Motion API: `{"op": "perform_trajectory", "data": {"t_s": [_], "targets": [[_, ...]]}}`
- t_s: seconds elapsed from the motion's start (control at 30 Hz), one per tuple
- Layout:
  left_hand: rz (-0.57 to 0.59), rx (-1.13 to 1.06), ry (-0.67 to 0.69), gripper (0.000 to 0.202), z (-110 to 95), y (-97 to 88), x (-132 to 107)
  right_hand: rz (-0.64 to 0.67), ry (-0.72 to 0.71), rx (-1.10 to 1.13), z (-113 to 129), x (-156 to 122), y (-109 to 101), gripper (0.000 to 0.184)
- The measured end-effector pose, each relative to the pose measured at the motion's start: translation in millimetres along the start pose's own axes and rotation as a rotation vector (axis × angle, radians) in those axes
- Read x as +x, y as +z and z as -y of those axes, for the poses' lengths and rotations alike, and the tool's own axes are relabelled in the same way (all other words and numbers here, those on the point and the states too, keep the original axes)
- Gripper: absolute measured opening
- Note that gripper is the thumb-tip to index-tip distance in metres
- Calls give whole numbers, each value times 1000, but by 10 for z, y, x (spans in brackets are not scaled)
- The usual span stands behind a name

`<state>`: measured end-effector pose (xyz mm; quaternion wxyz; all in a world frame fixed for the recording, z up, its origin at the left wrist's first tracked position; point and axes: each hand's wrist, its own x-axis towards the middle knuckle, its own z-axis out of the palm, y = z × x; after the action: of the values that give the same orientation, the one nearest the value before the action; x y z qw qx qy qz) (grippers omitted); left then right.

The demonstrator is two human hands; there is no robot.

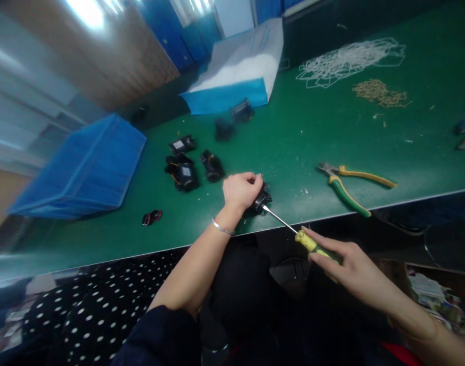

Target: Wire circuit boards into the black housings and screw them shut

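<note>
My left hand [243, 189] is closed on a small black device [260, 200] at the front edge of the green table, covering much of it. In my right hand [341, 262] is a screwdriver [310, 241] with a yellow and green handle, held past the table edge. Its metal shaft points up and left, and the tip meets the near side of the black device. Farther left lie several similar black devices [185, 173], some bearing white labels. Diagonal cutters [350, 184] with yellow and green handles rest spread apart to the right.
A blue bin [83, 168] stands at left, near a small black and red piece [152, 217]. Behind is a white and blue box [240, 61]. White wire loops [350, 60] and a pile of brass-coloured screws [380, 93] lie at the back right of the green table [289, 152].
</note>
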<state>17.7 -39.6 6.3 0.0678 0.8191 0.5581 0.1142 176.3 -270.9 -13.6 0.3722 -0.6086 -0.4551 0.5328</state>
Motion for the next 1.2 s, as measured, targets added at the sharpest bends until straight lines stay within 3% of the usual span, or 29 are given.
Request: {"op": "perform_trajectory", "data": {"t_s": [0.1,0.4,0.57,0.63,0.73,0.9,1.0,1.1,1.2], "targets": [[-1,0,-1,43,-4,-3,-1,-52,-130,-113,-32,-12,57,50],[-36,-10,17,42,29,41,27,-121,-286,-461,-94,-49,146,54],[-35,9,24,43,23,25,25,-197,-329,-842,-111,-74,152,57],[-28,10,21,45,18,15,21,-215,-318,-899,-92,-81,143,56],[-17,12,20,47,19,8,19,-142,-243,-604,-7,-95,75,55],[3,-2,28,47,34,14,18,45,87,548,47,-134,-153,49],[3,3,48,48,38,17,15,98,252,969,-56,-137,-211,44],[0,15,46,47,31,16,17,189,340,901,-112,-144,-157,45],[-8,19,38,46,21,16,26,63,128,449,-86,-176,-40,47]]}}
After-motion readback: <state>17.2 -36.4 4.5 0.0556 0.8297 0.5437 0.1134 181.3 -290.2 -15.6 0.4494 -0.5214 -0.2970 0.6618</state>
